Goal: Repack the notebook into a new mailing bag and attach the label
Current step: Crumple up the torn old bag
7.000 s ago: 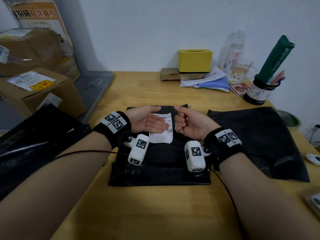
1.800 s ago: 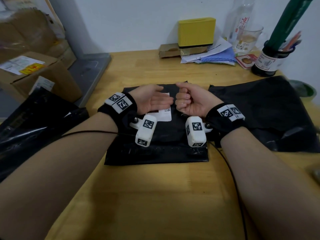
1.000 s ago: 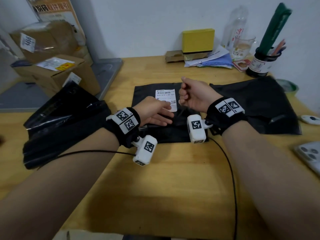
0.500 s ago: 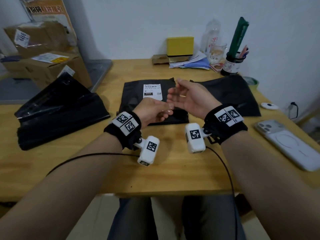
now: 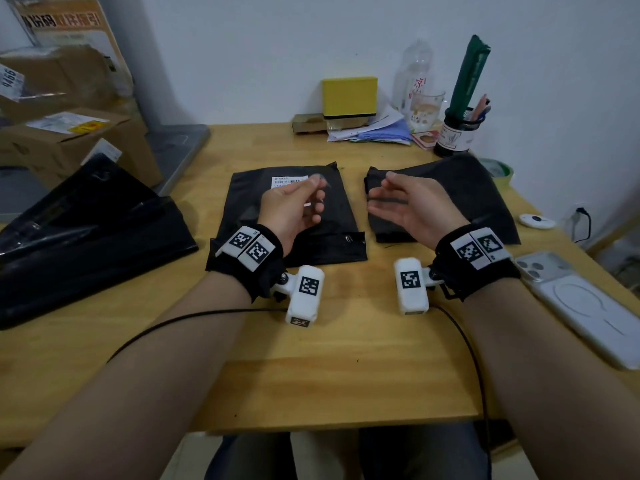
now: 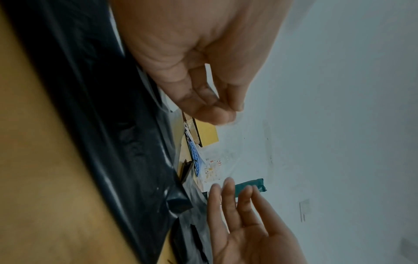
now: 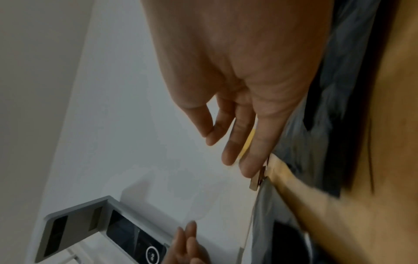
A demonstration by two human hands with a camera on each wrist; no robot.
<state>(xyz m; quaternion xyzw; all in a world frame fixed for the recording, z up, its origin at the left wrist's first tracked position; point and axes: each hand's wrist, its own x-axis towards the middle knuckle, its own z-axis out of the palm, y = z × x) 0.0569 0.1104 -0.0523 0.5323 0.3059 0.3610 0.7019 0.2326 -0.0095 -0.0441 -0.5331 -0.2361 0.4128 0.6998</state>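
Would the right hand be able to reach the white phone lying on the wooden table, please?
Probably yes: the right hand hovers open and holds nothing, and the white phone lies uncovered on the table beside that forearm, with nothing between them.

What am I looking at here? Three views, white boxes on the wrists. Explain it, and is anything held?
There is no machine, just a person wearing cameras. The wide picture comes from the head. The other two come from the white boxes strapped at each wrist, looking along the fingers. On the table lie a black bag with a white label, a second bag to its right, and a phone. The left hand seems to pinch a scrap of clear film above the label. The right hand is open and holds nothing.
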